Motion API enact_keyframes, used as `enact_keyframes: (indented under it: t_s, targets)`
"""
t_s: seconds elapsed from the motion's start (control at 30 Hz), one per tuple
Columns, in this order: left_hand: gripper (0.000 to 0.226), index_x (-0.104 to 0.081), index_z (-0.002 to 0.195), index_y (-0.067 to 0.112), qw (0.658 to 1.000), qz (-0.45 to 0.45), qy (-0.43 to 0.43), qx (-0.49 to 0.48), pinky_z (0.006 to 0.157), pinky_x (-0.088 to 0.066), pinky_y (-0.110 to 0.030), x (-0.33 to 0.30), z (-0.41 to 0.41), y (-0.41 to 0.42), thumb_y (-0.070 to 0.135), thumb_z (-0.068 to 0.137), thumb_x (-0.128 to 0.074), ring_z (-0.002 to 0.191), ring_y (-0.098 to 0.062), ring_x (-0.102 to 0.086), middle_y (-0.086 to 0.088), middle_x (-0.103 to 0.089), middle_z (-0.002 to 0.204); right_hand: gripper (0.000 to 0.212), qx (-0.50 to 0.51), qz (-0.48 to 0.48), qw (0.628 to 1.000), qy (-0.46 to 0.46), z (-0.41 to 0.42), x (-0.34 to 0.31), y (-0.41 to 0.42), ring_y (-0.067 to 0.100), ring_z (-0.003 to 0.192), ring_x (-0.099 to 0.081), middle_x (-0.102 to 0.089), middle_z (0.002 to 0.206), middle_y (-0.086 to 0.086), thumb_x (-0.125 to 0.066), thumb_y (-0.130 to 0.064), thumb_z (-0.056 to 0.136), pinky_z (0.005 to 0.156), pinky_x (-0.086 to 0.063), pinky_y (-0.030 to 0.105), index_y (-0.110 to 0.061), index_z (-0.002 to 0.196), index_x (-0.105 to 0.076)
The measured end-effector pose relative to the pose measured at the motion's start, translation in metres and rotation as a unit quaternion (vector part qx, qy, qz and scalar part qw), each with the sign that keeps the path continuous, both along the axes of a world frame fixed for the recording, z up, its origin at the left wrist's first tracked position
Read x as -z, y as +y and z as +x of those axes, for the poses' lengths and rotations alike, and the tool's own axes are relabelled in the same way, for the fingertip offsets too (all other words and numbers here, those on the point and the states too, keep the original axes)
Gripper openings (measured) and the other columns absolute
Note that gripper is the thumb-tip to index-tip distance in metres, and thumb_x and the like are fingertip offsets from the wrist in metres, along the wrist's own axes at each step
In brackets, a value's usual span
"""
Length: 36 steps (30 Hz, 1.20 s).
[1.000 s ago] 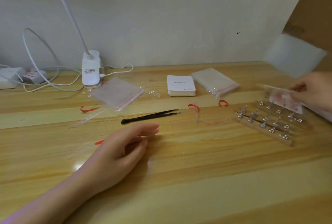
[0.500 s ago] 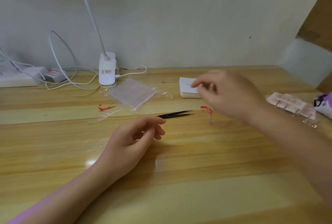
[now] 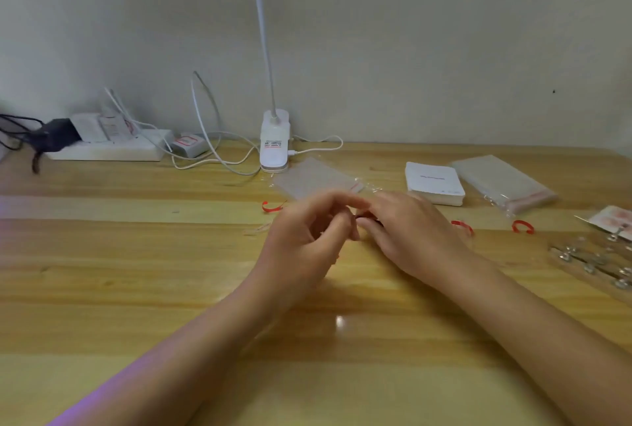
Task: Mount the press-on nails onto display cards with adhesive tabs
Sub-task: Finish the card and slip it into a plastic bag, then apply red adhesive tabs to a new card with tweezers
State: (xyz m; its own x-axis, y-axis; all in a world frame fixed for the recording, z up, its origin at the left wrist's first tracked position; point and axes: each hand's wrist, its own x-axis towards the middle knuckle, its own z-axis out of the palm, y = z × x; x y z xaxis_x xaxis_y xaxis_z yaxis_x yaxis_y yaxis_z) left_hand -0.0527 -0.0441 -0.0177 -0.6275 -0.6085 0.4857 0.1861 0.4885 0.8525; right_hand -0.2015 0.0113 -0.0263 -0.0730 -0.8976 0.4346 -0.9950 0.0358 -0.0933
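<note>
The two hands meet at the middle of the frame above the wooden table (image 3: 102,289). The left hand (image 3: 304,237) has its fingers curled, fingertips toward the right hand (image 3: 407,230), whose fingers bend down over something small and dark between them. What that thing is, and which hand has hold of it, I cannot tell; the fingers cover it.

Behind the hands lies a clear bag (image 3: 314,181) with a red strip, partly hidden by the knuckles. To its right sit a stack of white cards (image 3: 434,186) and a second, fuller bag (image 3: 502,183). Red strips (image 3: 522,226) curl on the table near the hands.

At the right edge, cut off by the frame, a card with pink nails (image 3: 615,220) lies above a rack of metal holders (image 3: 595,263), blurred.

At upper left stand a white lamp base (image 3: 274,142), its cables and a power strip (image 3: 109,148).
</note>
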Motion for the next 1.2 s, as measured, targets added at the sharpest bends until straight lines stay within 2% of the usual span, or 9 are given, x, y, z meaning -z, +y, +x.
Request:
enact_keyframes:
  t_s: [0.17,0.27,0.37,0.43,0.53,0.7,0.87,1.03,1.2]
  targets:
    - [0.025,-0.063,0.093,0.013,0.993,-0.095,0.05,-0.037,0.05,-0.036,-0.009,-0.043,0.02,-0.02,-0.001,0.084,-0.043,0.046,0.001,-0.048,0.001,-0.053,0.06,0.024,-0.097,-0.107,0.987,-0.069,0.054,-0.01,-0.028,0.023,0.053,-0.048,-0.058,0.069,0.004,-0.046,-0.022,0.093,0.045,-0.031,0.031,-0.007,0.107,-0.058]
    - [0.023,-0.063,0.095,0.014,0.985,-0.134,0.063,-0.088,0.048,-0.037,-0.01,-0.064,0.043,-0.037,0.004,0.088,-0.044,0.045,0.0,-0.048,0.005,-0.056,0.058,0.019,-0.098,-0.135,0.972,-0.165,0.071,-0.013,-0.045,0.007,0.049,-0.037,-0.036,0.058,-0.011,-0.058,-0.023,0.088,0.049,-0.029,0.022,-0.015,0.076,-0.045]
    - [0.024,-0.063,0.092,0.024,0.976,-0.12,0.099,-0.151,0.04,-0.032,-0.017,-0.072,0.068,-0.059,0.011,0.088,-0.043,0.04,-0.006,-0.039,0.006,-0.058,0.054,0.04,-0.123,-0.193,0.892,-0.389,0.079,-0.017,-0.059,0.007,0.051,-0.032,-0.029,0.055,-0.009,-0.042,-0.032,0.095,0.053,-0.027,0.02,-0.019,0.058,-0.031]
    - [0.025,-0.063,0.09,0.024,0.975,-0.106,0.088,-0.173,0.037,-0.029,-0.02,-0.064,0.083,-0.071,0.011,0.088,-0.042,0.039,-0.01,-0.035,0.004,-0.057,0.053,0.051,-0.125,-0.173,0.855,-0.474,0.084,-0.016,-0.068,0.004,0.054,-0.04,-0.039,0.055,-0.009,-0.024,-0.046,0.093,0.055,-0.033,0.016,-0.011,0.062,-0.043]
    - [0.022,-0.063,0.088,0.024,0.979,-0.076,0.025,-0.187,0.04,-0.028,-0.015,-0.037,0.104,-0.087,0.013,0.086,-0.043,0.039,-0.004,-0.036,0.004,-0.053,0.051,0.077,-0.119,-0.088,0.858,-0.491,0.101,-0.012,-0.079,0.002,0.043,-0.047,-0.047,0.041,-0.008,-0.011,-0.072,0.083,0.048,-0.033,0.012,-0.019,0.069,-0.066]
    - [0.022,-0.063,0.085,0.029,0.968,-0.014,-0.057,-0.243,0.043,-0.031,-0.009,-0.004,0.151,-0.113,0.015,0.088,-0.047,0.039,0.001,-0.04,0.009,-0.051,0.047,0.025,-0.227,-0.075,0.867,-0.437,0.144,-0.001,-0.104,0.002,0.047,-0.06,-0.066,0.059,-0.002,-0.061,-0.034,0.084,0.049,-0.042,0.011,-0.014,0.073,-0.069]
    - [0.034,-0.063,0.082,0.034,0.938,0.015,-0.142,-0.317,0.045,-0.033,-0.012,0.015,0.2,-0.133,0.005,0.091,-0.048,0.042,-0.001,-0.04,0.009,-0.054,0.049,0.034,-0.262,-0.048,0.893,-0.362,0.172,0.015,-0.115,0.007,0.049,-0.056,-0.059,0.053,-0.005,-0.041,-0.051,0.086,0.049,-0.044,0.019,-0.023,0.081,-0.06]
    - [0.032,-0.06,0.085,0.032,0.893,0.052,-0.15,-0.421,0.05,-0.043,-0.02,0.017,0.239,-0.17,0.004,0.091,-0.046,0.046,0.003,-0.048,0.014,-0.057,0.052,0.021,-0.264,-0.088,0.913,-0.298,0.172,0.024,-0.117,0.006,0.046,-0.054,-0.052,0.05,-0.013,-0.046,-0.028,0.088,0.045,-0.043,0.021,-0.019,0.084,-0.064]
    - [0.027,-0.059,0.087,0.022,0.876,0.065,-0.161,-0.449,0.048,-0.038,-0.016,0.023,0.249,-0.201,0.0,0.089,-0.044,0.043,0.003,-0.047,0.004,-0.057,0.06,0.027,-0.243,-0.082,0.91,-0.325,0.175,0.024,-0.118,0.006,0.043,-0.054,-0.054,0.049,-0.007,-0.042,-0.036,0.095,0.05,-0.044,0.022,-0.025,0.083,-0.063]
